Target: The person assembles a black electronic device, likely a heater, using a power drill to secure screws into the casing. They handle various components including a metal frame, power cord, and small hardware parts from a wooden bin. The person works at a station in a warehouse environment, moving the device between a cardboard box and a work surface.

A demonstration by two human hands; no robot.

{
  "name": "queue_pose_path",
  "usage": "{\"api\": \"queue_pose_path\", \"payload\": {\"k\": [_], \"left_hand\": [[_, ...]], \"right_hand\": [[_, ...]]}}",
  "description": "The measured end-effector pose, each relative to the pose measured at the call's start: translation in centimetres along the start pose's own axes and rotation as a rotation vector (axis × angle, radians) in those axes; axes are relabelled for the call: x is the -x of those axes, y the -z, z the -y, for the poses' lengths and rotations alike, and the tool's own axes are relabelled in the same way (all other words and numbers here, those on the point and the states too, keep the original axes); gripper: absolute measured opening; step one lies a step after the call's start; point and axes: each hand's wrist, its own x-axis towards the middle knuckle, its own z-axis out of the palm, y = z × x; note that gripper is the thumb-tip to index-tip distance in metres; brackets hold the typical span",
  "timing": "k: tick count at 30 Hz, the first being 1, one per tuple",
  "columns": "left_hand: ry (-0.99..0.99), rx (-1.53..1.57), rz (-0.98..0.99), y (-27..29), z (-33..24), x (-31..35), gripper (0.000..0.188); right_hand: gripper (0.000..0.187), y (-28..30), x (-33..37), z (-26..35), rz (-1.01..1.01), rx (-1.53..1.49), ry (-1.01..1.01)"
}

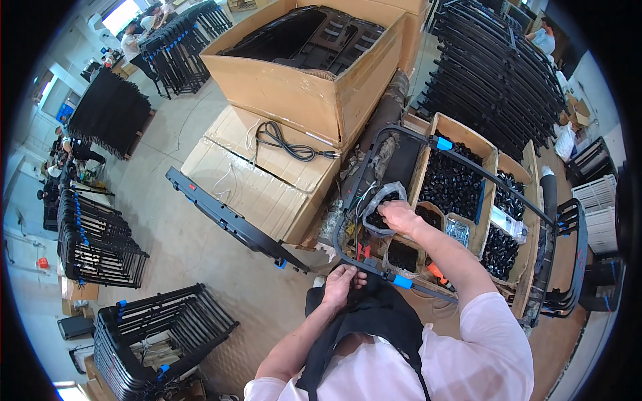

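Note:
My right hand (399,218) reaches into a small container lined with a clear plastic bag (379,230), with dark contents. Its fingertips are hidden in there. My left hand (341,285) is closed in front of my black apron, beside the near left corner of a black tubular frame (343,224). Whatever its fingers hold cannot be made out. The frame, with blue pieces on its bars, lies across the wooden parts trays. Close to my hands are a box of small black parts (402,256), a box of silvery screws (457,230) and a red-handled tool (363,250).
Wooden trays hold many glossy black parts (448,177). Cardboard boxes (267,177) stand at the left, with a coiled black cable (287,142) on top. A long black panel (224,217) leans against them. Stacked black frames (160,334) stand on the floor. Other people work far off.

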Motion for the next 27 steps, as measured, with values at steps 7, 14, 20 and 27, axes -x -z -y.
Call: {"api": "queue_pose_path", "payload": {"k": [7, 14, 20, 27], "left_hand": [[0.027, 0.003, 0.021, 0.5, -0.6, 0.1, 0.017], [0.048, -0.006, 0.061, 1.1, -0.7, -0.6, 0.017], [0.04, -0.028, 0.1, 1.7, -0.9, -0.8, 0.019], [0.119, -0.139, 0.099, 2.9, -2.3, -0.8, 0.014]], "right_hand": [[0.022, 4.4, 1.1, 0.3, -0.024, -0.351, -0.191], [0.031, 3.9, 3.4, 0.8, -0.156, -0.743, -0.402], [0.031, 8.5, 9.8, 8.8, -0.132, -1.118, -0.544], [0.028, 2.7, 19.1, 18.9, 0.073, -1.711, -0.702]]}}
